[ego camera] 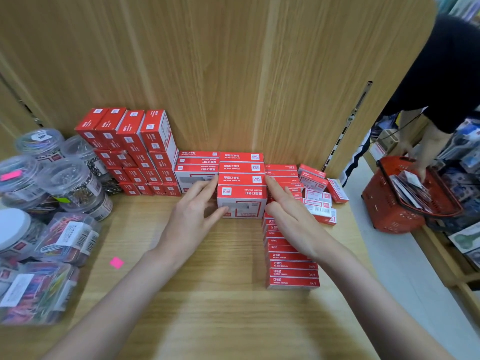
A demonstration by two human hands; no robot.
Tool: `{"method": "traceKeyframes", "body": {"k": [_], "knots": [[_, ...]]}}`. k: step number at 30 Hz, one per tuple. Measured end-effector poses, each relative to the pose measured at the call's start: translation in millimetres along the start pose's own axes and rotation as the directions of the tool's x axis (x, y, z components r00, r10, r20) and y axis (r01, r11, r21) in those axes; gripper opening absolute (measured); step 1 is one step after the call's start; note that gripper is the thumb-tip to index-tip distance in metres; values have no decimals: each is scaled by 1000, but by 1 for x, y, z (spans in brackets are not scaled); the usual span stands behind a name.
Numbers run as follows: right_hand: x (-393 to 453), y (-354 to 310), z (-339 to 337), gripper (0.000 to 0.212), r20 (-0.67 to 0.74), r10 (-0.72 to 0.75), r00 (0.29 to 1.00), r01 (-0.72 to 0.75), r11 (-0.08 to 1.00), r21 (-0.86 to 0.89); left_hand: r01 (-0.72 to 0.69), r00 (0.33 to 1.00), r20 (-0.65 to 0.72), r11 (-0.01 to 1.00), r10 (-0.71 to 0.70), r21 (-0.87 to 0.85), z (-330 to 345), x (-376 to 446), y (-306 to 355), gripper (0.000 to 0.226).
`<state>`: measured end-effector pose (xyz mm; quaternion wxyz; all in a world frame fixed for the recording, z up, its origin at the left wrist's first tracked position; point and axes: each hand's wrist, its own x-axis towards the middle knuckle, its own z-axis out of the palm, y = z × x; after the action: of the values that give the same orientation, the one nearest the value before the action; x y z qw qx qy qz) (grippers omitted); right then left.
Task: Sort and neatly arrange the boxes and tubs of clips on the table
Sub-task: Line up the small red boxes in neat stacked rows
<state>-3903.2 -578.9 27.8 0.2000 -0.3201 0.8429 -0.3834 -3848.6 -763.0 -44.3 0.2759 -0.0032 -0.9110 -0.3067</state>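
Note:
A red-and-white staple box (pixel 242 201) stands at the front of a row of like boxes (pixel 241 167) running back to the wooden wall. My left hand (pixel 192 219) touches its left side with straight fingers and the thumb at its lower left corner. My right hand (pixel 291 216) lies with straight fingers against its right side. A line of thin red boxes (pixel 291 271) runs toward me under my right wrist. Small red boxes (pixel 135 152) are stacked at the back left. Clear tubs of clips (pixel 67 183) crowd the left edge.
Loose small red boxes (pixel 319 193) lie in a jumble at the back right. A pink sticker (pixel 116 262) lies on the wooden table (pixel 207 307). To the right, past the table edge, another person's hand reaches into a red shopping basket (pixel 400 203).

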Motion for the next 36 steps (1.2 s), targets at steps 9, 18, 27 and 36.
{"method": "traceKeyframes", "body": {"k": [9,18,27,36], "knots": [[-2,13,-5,62,-59,42,997,-38,997,68,18,999,-37,994,-14,110,0,-6,5,71],[-20,34,-31,45,-138,-41,990,12,979,-206,-214,976,114,894,184,393,10,8,34,60],[-11,34,-25,37,-196,24,980,-33,999,-43,-228,970,175,875,167,426,21,19,20,61],[19,46,-15,54,-225,56,973,-113,961,-251,-225,971,172,861,163,456,18,17,24,66]]}}
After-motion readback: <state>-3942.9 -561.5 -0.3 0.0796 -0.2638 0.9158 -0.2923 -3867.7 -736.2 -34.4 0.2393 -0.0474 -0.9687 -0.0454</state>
